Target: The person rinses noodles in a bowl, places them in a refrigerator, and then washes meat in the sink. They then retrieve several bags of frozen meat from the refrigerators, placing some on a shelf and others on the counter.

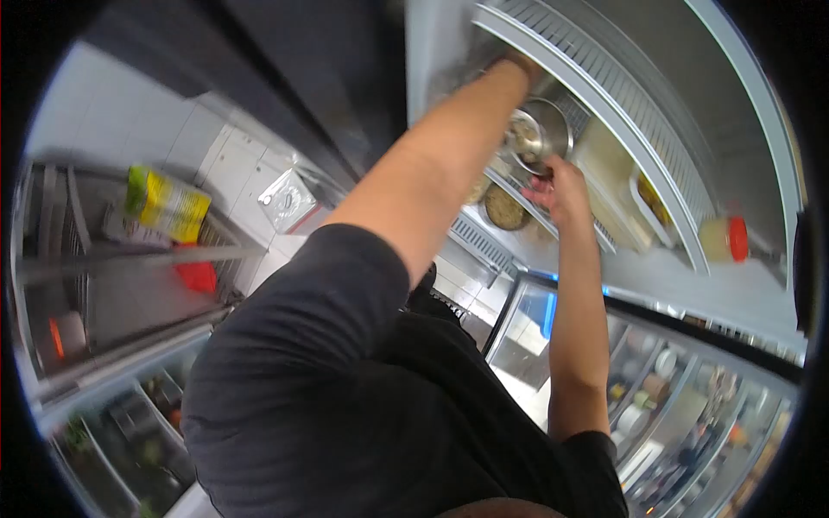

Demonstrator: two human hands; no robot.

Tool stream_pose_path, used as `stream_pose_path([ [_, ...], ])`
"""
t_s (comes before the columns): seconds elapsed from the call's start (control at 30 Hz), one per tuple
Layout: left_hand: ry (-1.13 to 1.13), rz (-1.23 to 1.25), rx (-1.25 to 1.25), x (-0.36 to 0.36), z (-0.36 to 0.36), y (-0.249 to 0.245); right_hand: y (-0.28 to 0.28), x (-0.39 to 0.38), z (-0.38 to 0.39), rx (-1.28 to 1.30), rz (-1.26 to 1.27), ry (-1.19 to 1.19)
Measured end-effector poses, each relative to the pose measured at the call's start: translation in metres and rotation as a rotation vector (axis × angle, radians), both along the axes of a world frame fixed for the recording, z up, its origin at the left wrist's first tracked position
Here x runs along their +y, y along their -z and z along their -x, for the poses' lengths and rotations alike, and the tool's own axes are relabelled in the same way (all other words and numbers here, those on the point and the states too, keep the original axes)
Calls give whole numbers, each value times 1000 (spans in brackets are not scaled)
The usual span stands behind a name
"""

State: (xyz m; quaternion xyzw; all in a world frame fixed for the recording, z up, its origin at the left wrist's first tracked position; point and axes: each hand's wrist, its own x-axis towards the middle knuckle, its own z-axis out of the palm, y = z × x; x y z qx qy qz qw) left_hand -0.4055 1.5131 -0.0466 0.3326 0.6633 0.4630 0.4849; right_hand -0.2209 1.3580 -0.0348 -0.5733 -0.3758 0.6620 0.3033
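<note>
My left hand [518,62] reaches deep into an open fridge, past the front edge of a wire shelf [596,73]. Its fingers are hidden there, so I cannot see what they touch. Lower down, my right hand [561,192] is at the near rim of a metal bowl [560,129], thumb against the rim and fingers curled below it. Pale pieces of food lie in a smaller metal dish [523,138] at that bowl's left side. Beneath, a round container of grainy brown food [505,209] stands close to my right fingers.
A pale rectangular tub [609,177] and a white container with yellow contents [654,205] sit to the right. A red-lidded jar [727,239] stands farther right. The glass fridge door [518,324] is open below. On the left, a metal rack holds a yellow-green bag [168,203].
</note>
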Motion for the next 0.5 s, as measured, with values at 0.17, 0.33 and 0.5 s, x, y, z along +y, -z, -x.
stream_pose_path([
  [0.17, 44, -11, 176, 1, 3, -1, 6, 10, 19, 92, 26, 124],
  [0.33, 89, -51, 292, -16, 16, -7, 29, 44, 27, 105, 3, 114],
  [0.5, 78, -345, 323, -138, 33, -34, 50, 50, 35, 236, -145, 27],
])
